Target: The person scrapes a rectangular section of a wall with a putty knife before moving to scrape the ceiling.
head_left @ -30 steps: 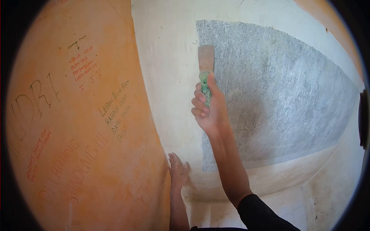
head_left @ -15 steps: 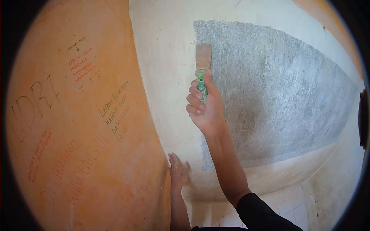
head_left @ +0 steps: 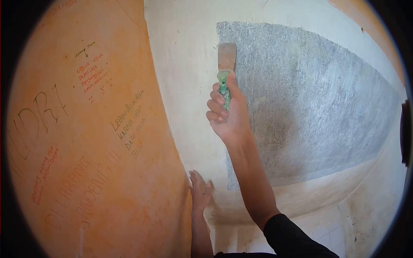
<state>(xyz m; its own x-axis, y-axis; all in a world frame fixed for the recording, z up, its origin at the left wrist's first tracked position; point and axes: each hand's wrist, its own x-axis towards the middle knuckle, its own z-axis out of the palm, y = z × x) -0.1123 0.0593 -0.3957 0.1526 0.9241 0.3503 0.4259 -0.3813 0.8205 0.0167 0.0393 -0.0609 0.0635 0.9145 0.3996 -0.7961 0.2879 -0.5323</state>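
My right hand (head_left: 231, 107) is wrapped round the green handle of a putty knife (head_left: 226, 58), thumb along its side. The wide, brownish blade points up and lies over the left edge of a grey rectangular patch (head_left: 309, 99) on the white wall (head_left: 189, 86). Whether the blade touches the wall is hard to tell. Lower down, my left hand (head_left: 200, 192) rests on the white wall beside the orange wall's edge, fingers stretched upward and holding nothing.
An orange wall (head_left: 94, 142) covered in handwritten red and dark lettering stands close on the left. Pale tiles (head_left: 322, 232) show at the bottom. A dark object (head_left: 405, 133) juts in at the right edge.
My right hand has slid slightly upward with the putty knife along the grey patch's left edge. My left hand stays in nearly the same place on the wall.
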